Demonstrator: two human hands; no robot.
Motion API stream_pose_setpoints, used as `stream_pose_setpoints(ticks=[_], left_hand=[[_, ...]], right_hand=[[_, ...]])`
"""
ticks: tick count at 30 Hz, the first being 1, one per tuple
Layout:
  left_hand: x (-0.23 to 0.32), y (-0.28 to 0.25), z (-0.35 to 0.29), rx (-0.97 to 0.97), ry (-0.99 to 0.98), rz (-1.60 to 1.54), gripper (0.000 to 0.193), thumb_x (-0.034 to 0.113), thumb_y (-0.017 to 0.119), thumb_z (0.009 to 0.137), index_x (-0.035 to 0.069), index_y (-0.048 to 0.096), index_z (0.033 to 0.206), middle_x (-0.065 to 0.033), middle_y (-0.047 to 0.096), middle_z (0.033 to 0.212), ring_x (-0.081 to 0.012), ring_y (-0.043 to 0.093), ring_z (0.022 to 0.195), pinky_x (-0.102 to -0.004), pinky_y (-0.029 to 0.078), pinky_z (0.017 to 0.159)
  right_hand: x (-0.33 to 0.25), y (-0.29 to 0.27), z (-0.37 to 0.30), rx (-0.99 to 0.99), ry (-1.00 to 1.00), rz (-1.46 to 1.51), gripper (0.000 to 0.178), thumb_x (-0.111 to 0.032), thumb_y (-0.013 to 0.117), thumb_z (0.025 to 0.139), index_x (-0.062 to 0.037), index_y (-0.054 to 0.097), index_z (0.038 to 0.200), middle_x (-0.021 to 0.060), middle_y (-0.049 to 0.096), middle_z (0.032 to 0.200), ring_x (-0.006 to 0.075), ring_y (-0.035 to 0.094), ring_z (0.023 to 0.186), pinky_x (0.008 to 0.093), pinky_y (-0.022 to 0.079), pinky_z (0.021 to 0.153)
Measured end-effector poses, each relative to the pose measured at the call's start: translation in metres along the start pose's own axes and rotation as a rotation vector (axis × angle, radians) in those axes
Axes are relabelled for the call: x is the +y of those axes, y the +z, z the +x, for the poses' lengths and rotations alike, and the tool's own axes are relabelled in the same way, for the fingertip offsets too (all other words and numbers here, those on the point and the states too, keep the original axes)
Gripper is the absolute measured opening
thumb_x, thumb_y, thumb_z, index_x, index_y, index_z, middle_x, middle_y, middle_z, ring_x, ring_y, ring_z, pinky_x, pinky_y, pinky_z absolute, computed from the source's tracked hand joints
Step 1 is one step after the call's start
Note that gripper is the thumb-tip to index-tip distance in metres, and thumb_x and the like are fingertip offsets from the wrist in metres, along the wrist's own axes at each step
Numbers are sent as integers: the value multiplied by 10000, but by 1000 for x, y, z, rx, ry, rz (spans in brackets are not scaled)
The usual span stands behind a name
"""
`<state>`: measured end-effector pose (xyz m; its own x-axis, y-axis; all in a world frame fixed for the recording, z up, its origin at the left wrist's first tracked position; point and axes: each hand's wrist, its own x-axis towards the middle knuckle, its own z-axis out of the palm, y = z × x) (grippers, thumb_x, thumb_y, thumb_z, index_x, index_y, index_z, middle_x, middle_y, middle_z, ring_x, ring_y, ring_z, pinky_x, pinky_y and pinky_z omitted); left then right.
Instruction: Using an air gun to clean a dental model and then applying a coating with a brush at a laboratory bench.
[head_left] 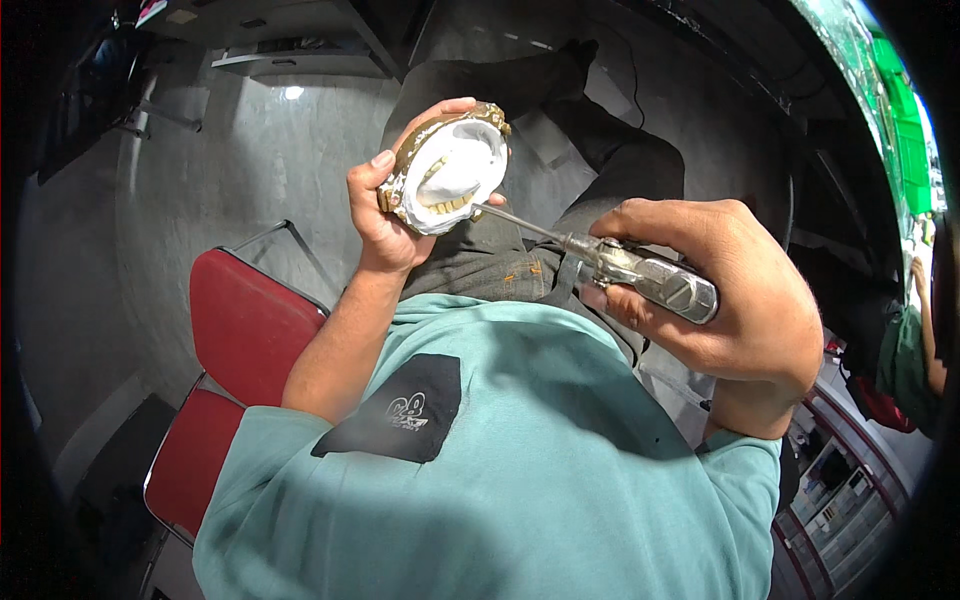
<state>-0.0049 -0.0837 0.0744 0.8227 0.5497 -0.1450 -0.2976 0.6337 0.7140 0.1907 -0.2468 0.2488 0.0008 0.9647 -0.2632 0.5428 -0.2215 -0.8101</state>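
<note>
My left hand (382,225) holds up a brass-coloured dental flask half (408,158), its thumb at the left side and its other fingers mostly hidden behind. White plaster (470,160) fills the flask, and a row of yellowish teeth (449,206) shows near its lower edge. My right hand (755,275) is wrapped round a silver metal hand tool (640,275) with a long thin shaft. The shaft's tip meets or nearly meets the plaster's lower right edge beside the teeth; exact contact is unclear.
A red chair (250,320) stands on the left. My legs (640,170) stretch away beneath the flask over a grey floor (240,150). A shelf or drawer unit (300,62) is at the far left. Green panels (895,110) rise at the right edge, above a shelved cabinet (835,500).
</note>
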Motion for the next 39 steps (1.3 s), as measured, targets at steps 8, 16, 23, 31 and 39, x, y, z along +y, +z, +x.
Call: stream_pose_setpoints(ticks=[8,16,23,31,39], left_hand=[[8,-7,1,-122,-28,-40,1016,545,477,784,-51,269,1580,-350,454,1484,-478,541,1319,-629,573,962],[7,-9,4,-233,-197,-352,971,505,519,784,41,299,1609,-388,391,1509,-599,468,1332,-706,508,998],[3,-10,1,-295,-289,-425,944,528,514,801,50,342,1597,-387,423,1495,-629,466,1321,-740,434,1045],[-1,-4,-2,-273,-307,-459,934,603,448,846,-3,361,1551,-400,473,1447,-631,538,1241,-691,461,1051],[-8,-4,0,-336,-285,-568,922,690,431,901,29,363,1540,-373,470,1460,-602,561,1234,-671,478,1051]], right_hand=[[-5,-5,4,-54,-43,30,311,-214,776,854,29,712,1036,152,735,836,234,754,725,351,599,662],[-12,-12,10,-134,-49,-7,365,-205,777,827,53,704,1075,189,743,890,283,770,768,374,616,700],[-16,-6,10,-104,-95,25,385,-204,800,805,55,697,1071,196,736,902,323,764,792,386,603,704],[-20,0,13,-113,-88,27,381,-205,802,805,49,695,1067,186,729,908,322,749,778,395,598,701],[-18,5,13,-63,-111,46,369,-179,798,816,49,689,1084,187,734,927,317,756,805,389,605,723]])
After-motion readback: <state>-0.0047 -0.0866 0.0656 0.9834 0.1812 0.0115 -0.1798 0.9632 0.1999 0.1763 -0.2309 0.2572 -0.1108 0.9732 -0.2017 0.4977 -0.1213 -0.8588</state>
